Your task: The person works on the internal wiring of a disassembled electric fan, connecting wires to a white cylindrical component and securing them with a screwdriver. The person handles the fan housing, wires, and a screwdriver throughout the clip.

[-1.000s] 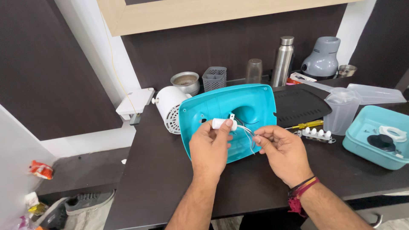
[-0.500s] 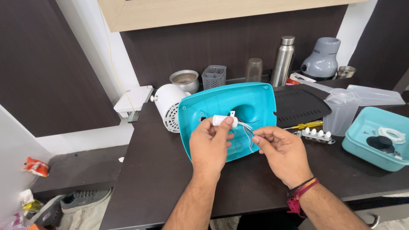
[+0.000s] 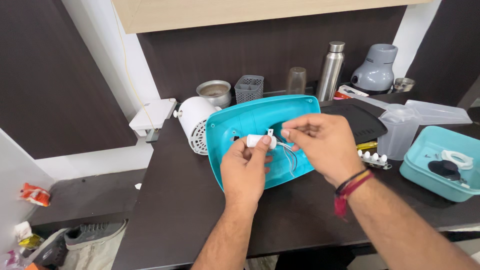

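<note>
While the dark table [image 3: 165,210] bears the turquoise cover [image 3: 235,125] beneath both hands, the left hand [image 3: 245,167] pinches the small white cylinder [image 3: 255,140] steady above it; the right hand [image 3: 320,142], fingertips nipped together, holds its thin wires [image 3: 290,157] clear.

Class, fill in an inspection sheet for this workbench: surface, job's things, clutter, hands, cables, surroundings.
Surface: dark brown table.
Job's things: small white cylindrical part with thin wires, held over a turquoise plastic housing that lies open side up.
Clutter: white motor unit, steel bottle, grey mixer jar, clear plastic jug, turquoise tray, white push-button strip, metal pot, grey mesh basket.
Hands: left hand pinches the part; right hand has its fingertips at the part's bracket end.
Cables: yellow cord runs down the wall.
Surroundings: dark wall panels, shoe on the floor.
</note>
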